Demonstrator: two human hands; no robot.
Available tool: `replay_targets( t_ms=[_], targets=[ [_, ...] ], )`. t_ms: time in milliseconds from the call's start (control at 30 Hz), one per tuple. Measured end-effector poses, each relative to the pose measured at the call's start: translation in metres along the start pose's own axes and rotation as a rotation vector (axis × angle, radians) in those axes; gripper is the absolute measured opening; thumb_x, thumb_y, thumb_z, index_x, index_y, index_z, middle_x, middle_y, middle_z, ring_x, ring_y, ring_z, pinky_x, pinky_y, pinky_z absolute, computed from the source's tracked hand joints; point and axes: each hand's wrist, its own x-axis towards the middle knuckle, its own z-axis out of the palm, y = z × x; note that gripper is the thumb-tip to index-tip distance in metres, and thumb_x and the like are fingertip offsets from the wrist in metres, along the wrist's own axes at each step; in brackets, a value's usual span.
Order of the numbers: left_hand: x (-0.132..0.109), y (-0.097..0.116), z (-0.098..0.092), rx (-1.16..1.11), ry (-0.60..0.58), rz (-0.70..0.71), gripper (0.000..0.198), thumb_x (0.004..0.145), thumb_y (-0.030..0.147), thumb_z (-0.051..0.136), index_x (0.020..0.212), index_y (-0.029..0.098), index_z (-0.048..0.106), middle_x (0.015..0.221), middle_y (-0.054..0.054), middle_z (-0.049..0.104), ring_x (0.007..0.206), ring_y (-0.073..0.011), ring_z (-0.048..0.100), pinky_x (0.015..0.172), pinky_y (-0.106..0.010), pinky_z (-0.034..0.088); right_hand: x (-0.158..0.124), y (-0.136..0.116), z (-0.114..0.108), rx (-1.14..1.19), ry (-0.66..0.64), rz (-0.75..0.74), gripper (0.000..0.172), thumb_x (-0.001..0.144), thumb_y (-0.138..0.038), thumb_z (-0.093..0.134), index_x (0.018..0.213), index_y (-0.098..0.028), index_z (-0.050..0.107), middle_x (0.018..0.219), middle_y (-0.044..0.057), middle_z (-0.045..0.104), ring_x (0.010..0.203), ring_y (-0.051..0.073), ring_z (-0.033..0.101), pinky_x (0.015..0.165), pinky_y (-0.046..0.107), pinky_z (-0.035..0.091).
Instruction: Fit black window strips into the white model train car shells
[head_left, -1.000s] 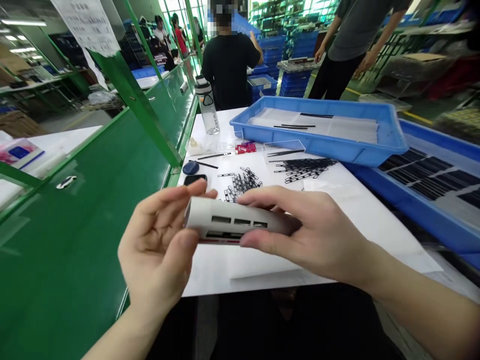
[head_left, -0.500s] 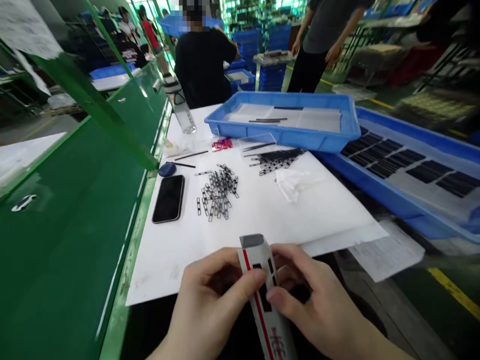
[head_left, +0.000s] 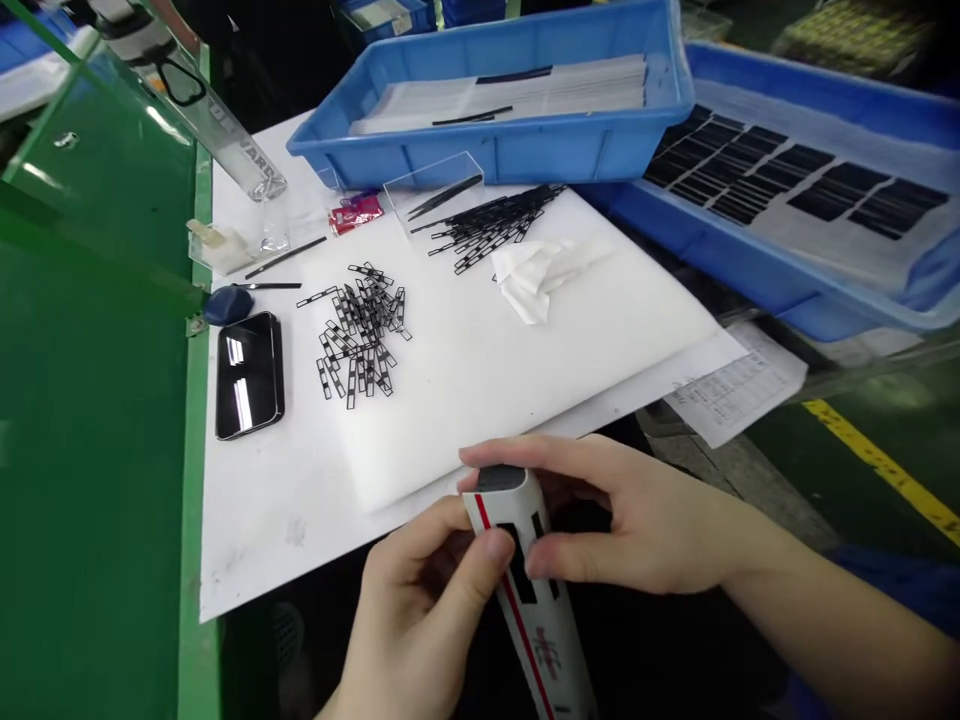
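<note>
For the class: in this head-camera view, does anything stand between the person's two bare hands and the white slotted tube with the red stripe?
Nothing visible does. The left hand and the right hand are both directly on the white slotted tube with the red stripe, with nothing between skin and tube.

White slotted tube [head_left: 546, 640] with red stripe, tilted
</note>
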Motion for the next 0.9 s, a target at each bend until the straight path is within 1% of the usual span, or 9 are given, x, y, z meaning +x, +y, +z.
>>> replay_targets(
  t_ms=[100,167,233,367,467,533,667,767,900],
  targets=[
    [-0.001,-0.009,-0.003,-0.113,0.049,-0.099,0.013,0.096,0.038,0.079,0.103,0.029,0.085,0.096,-0.003,0.082,0.093,-0.0196,0.075,0.087,-0.026,0.059,0.001,0.001,0.007,0.028,0.068,0.095,0.059,0.091,-0.030,0.084,0.147,-0.035,0.065,0.122,0.001,0.080,0.104,0.019,0.079,0.091,0.031,0.067],
    [-0.002,-0.013,-0.005,-0.159,0.080,-0.142,0.019,0.092,0.044,0.083,0.099,0.026,0.086,0.092,-0.004,0.081,0.089,-0.0196,0.074,0.085,-0.026,0.058,0.001,0.001,0.012,0.034,0.116,0.097,0.054,0.088,-0.032,0.087,0.139,-0.039,0.071,0.115,-0.002,0.080,0.094,0.017,0.080,0.083,0.026,0.068],
    [-0.003,-0.013,-0.005,-0.187,0.113,-0.156,0.023,0.089,0.046,0.086,0.097,0.024,0.086,0.089,-0.005,0.080,0.086,-0.0189,0.073,0.083,-0.025,0.058,0.002,0.000,0.015,0.013,0.140,0.068,0.051,0.086,-0.034,0.089,0.135,-0.040,0.073,0.111,-0.004,0.080,0.089,0.015,0.079,0.079,0.022,0.067],
    [-0.005,-0.014,-0.002,-0.283,0.152,-0.175,0.020,0.089,0.044,0.085,0.095,0.025,0.086,0.087,-0.004,0.080,0.079,-0.0156,0.071,0.078,-0.023,0.058,0.006,-0.001,0.020,-0.095,0.169,0.007,0.049,0.087,-0.037,0.088,0.133,-0.043,0.073,0.114,-0.007,0.080,0.097,0.013,0.078,0.081,0.017,0.065],
    [-0.006,-0.016,-0.001,-0.351,0.114,-0.206,0.021,0.094,0.045,0.080,0.097,0.025,0.086,0.088,-0.005,0.079,0.078,-0.0155,0.069,0.073,-0.022,0.056,0.009,-0.002,0.021,-0.143,0.179,-0.032,0.048,0.087,-0.036,0.088,0.133,-0.042,0.073,0.114,-0.007,0.080,0.099,0.013,0.078,0.081,0.017,0.066],
    [-0.005,-0.017,-0.001,-0.398,0.075,-0.218,0.023,0.094,0.046,0.080,0.097,0.025,0.086,0.090,-0.005,0.079,0.081,-0.0161,0.068,0.076,-0.023,0.057,0.011,-0.003,0.021,-0.133,0.178,-0.031,0.050,0.085,-0.035,0.090,0.132,-0.040,0.074,0.110,-0.005,0.080,0.091,0.014,0.078,0.076,0.018,0.067],
    [-0.002,-0.018,-0.004,-0.459,0.046,-0.230,0.025,0.091,0.048,0.083,0.103,0.026,0.087,0.090,-0.005,0.080,0.081,-0.0167,0.068,0.080,-0.025,0.058,0.014,-0.004,0.020,-0.012,0.153,0.071,0.062,0.075,-0.032,0.097,0.132,-0.038,0.074,0.086,-0.007,0.079,0.072,0.014,0.077,0.063,0.019,0.066],
    [0.000,-0.016,-0.006,-0.469,0.028,-0.228,0.025,0.089,0.048,0.085,0.101,0.025,0.088,0.089,-0.005,0.080,0.081,-0.0152,0.068,0.078,-0.022,0.057,0.016,-0.003,0.020,0.035,0.142,0.116,0.062,0.073,-0.030,0.098,0.130,-0.037,0.075,0.082,-0.008,0.079,0.071,0.013,0.077,0.064,0.018,0.065],
    [0.002,-0.015,-0.007,-0.456,0.066,-0.243,0.025,0.087,0.046,0.088,0.092,0.022,0.087,0.086,-0.005,0.079,0.080,-0.0138,0.067,0.075,-0.019,0.056,0.018,-0.001,0.021,0.025,0.167,0.119,0.061,0.073,-0.031,0.098,0.129,-0.038,0.075,0.083,-0.008,0.079,0.072,0.014,0.078,0.065,0.018,0.066]
  ],
)
